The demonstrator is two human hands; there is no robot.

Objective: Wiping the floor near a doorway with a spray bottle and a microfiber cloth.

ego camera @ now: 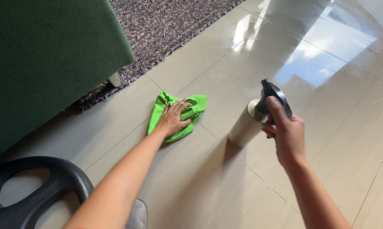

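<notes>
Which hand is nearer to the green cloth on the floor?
The left hand: it lies flat on top of the green cloth, pressing it on the tiled floor. The right hand is apart from it, to the right, holding a spray bottle.

Bright green cloth (pixel 181 114), cream spray bottle (pixel 244 127) with black nozzle, glossy beige floor (pixel 200 186), speckled purple-grey rug (pixel 166 25)

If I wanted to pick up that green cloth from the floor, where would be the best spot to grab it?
Probably the bunched upper right corner of the green cloth, pinched from above. It lies flat on the tile floor, the left hand presses its middle, and only those raised folds offer something to grip.
</notes>
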